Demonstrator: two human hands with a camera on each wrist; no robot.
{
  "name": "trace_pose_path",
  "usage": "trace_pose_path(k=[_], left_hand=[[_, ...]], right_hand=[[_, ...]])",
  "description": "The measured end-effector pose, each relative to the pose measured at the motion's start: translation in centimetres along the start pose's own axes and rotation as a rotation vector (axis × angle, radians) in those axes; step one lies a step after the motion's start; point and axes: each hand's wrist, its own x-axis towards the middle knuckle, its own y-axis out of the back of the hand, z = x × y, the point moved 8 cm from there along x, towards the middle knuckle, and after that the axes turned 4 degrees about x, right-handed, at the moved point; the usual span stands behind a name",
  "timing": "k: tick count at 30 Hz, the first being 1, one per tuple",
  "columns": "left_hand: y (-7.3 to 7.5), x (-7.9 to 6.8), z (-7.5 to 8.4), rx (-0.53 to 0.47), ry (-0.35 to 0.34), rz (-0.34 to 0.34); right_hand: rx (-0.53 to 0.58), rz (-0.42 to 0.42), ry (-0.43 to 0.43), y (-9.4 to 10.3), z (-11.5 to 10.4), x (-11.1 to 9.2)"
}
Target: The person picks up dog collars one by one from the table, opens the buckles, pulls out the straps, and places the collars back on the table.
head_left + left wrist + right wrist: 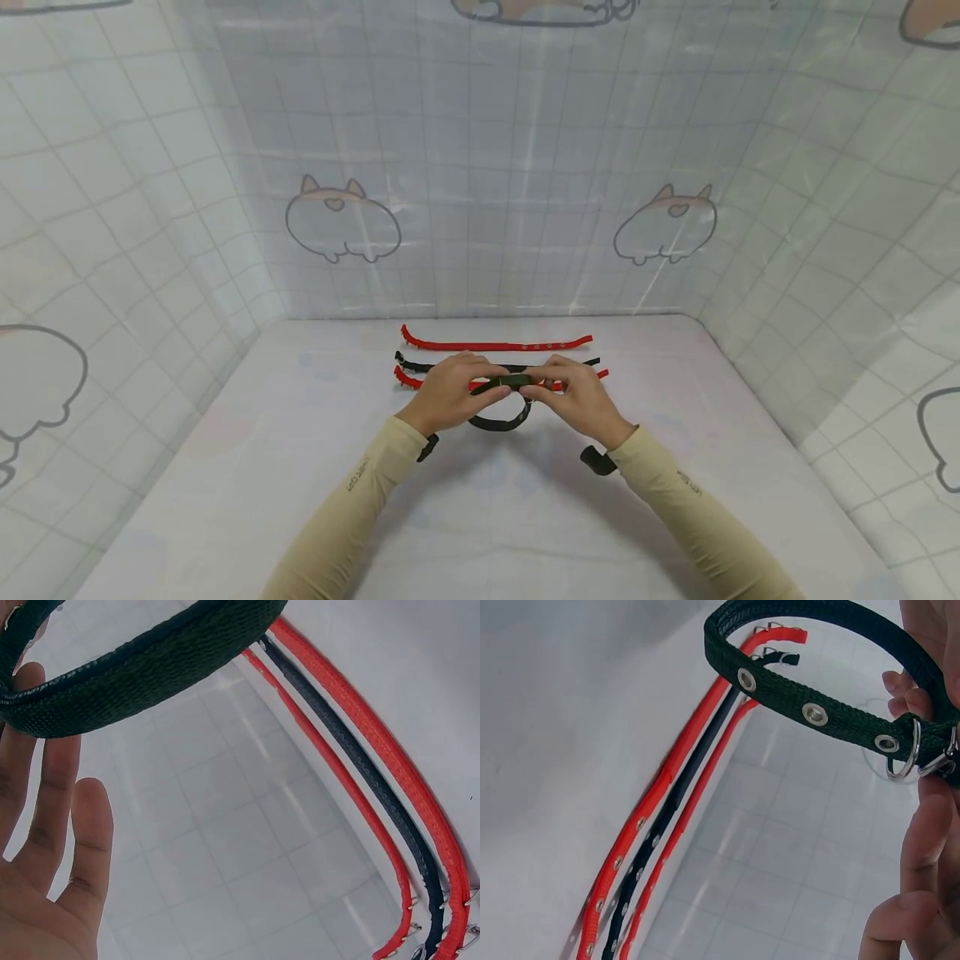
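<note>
A dark green collar [498, 425], bent round into a loop, is held up between both hands above the table. My left hand [454, 390] pinches its band between thumb and fingers; in the left wrist view, several fingers stand behind the green webbing [157, 679]. From the other side my right hand [579, 402] pinches the collar by its metal buckle. In the right wrist view, metal eyelets dot the band [780, 697], and a D-ring [913, 754] hangs beside the buckle. Fingertips partly cover the buckle, so whether the strap is fastened cannot be told.
Beyond the hands, a red collar [480, 346], a black collar [423, 367] and a second red collar [407, 381] lie stretched out side by side on the white table [480, 533]. Sheeting with a printed grid [495, 167] closes off the back and both sides.
</note>
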Motion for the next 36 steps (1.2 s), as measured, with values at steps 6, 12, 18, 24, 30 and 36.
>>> trace_pose_path(k=[6, 12, 18, 24, 30, 36], left_hand=[[0.3, -0.3, -0.2, 0.002, 0.003, 0.035], [0.3, -0.4, -0.2, 0.028, 0.016, 0.042], [0.4, -0.4, 0.1, 0.060, 0.005, 0.057], [0.3, -0.5, 0.0, 0.072, 0.020, 0.061], [0.2, -0.5, 0.3, 0.063, 0.029, 0.073], [0.0, -0.3, 0.9, 0.069, 0.018, 0.082]], right_hand=[[0.007, 0.013, -0.017, 0.2, 0.2, -0.1], [-0.004, -0.009, -0.031, 0.2, 0.2, -0.1], [-0.031, -0.013, -0.077, 0.2, 0.5, -0.1], [-0.017, 0.005, -0.095, 0.3, 0.4, -0.1], [0.020, 0.010, -0.151, 0.3, 0.6, -0.2], [0.044, 0.033, -0.196, 0.3, 1.0, -0.4]])
